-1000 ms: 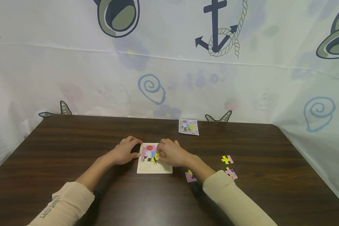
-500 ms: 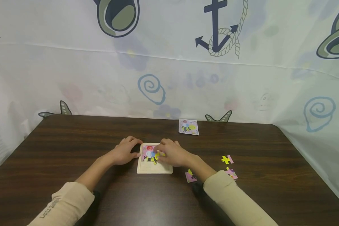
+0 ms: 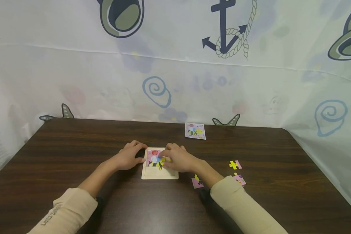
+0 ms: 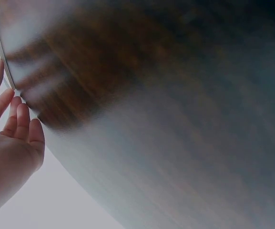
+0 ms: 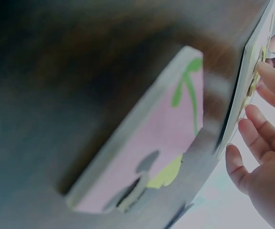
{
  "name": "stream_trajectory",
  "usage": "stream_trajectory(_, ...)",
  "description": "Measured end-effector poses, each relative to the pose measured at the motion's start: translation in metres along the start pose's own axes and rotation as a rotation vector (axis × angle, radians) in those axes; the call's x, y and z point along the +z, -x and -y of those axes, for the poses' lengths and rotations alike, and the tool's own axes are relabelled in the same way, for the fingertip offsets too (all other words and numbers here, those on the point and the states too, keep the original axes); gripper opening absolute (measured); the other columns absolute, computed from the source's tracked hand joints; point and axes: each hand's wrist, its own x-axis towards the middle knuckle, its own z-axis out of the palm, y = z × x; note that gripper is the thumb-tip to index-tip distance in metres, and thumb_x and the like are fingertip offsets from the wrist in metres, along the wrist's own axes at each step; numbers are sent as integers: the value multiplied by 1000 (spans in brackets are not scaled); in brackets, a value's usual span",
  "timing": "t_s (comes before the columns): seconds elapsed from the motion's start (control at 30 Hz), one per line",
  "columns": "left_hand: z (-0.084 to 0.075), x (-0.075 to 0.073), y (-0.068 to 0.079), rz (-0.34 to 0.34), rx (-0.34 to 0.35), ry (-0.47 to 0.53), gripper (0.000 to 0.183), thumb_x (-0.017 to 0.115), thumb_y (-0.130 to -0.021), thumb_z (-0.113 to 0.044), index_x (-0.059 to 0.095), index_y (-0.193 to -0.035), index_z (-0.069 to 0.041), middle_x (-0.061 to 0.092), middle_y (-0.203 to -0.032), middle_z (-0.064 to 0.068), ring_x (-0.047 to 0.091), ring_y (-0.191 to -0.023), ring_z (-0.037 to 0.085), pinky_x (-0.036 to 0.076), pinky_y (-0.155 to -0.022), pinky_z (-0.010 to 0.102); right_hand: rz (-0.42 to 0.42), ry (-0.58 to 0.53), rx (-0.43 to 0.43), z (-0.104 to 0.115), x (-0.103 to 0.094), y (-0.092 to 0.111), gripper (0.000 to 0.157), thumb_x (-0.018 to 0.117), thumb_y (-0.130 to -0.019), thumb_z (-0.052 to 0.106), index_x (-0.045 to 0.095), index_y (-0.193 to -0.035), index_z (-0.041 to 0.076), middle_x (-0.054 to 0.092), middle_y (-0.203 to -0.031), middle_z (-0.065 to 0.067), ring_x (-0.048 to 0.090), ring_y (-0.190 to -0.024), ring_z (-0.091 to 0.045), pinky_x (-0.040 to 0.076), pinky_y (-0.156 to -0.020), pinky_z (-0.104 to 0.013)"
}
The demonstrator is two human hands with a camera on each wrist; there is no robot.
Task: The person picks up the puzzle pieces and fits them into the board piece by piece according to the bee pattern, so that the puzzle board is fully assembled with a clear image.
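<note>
a person in rolled beige sleeves (image 3: 242, 204) works at a puzzle tray (image 3: 159, 175) on a dark wood table (image 3: 76, 139). the tray lies flat near the table's middle, directly between the hands. the left hand (image 3: 129, 157), loosely spread rather than clenched, touches the tray's left edge with its thumb and the far left corner with a fingertip. the right hand (image 3: 178, 158) reaches over the tray's right side, fingers bent down at the pieces; whether it pinches one cannot be told. fitted pieces (image 3: 155, 159) fill the visible far part of the tray, showing a red dot and a yellow-and-black striped figure on pink; the near strip is bare wood. a pink piece (image 3: 197, 183) lies beside the right forearm, its green sprig seen from the right wrist. farther right sit a yellow piece (image 3: 235, 165) and, nearer the person, another piece (image 3: 240, 179). a picture card (image 3: 195, 131) rests by the far edge, before a pale cloth (image 3: 178, 48) printed with an anchor (image 3: 223, 29) and shells (image 3: 157, 92).
</note>
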Motion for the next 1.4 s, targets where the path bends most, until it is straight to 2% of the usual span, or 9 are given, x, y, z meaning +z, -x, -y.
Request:
stream_trajectory(0.3, -2, -1, 0, 3, -5, -1, 44, 61, -89, -16, 47, -127, 0, 42, -123, 21, 38, -112, 39, 30, -89, 61, -6, -7, -15, -1, 1, 0, 29, 65, -86, 23, 64, -114, 14, 51, -101, -3, 44, -94, -17, 30, -73, -30)
stream_trajectory(0.57, -3, -1, 1, 4, -9, -2, 44, 61, -89, -16, 47, -127, 0, 42, -123, 21, 38, -111, 39, 30, -89, 61, -4, -24, -18, -3, 1, 0, 28, 66, -85, 23, 65, -112, 17, 51, -100, -2, 44, -93, -16, 31, -72, -31)
stream_trajectory(0.83, -1, 0, 0, 1, -4, -11, 44, 60, -89, -16, 46, -127, 0, 42, -123, 21, 37, -112, 39, 31, -88, 60, -6, 5, -23, -4, 2, -2, 26, 66, -85, 24, 67, -111, 19, 51, -100, -2, 44, -94, -16, 32, -71, -31)
stream_trajectory(1.4, -3, 0, 0, 5, -8, -15, 44, 61, -88, -17, 47, -127, 0, 41, -123, 22, 38, -111, 39, 31, -88, 60, -5, -59, -13, -5, 0, -1, 26, 66, -85, 22, 66, -110, 14, 51, -98, -3, 44, -91, -16, 30, -70, -31)
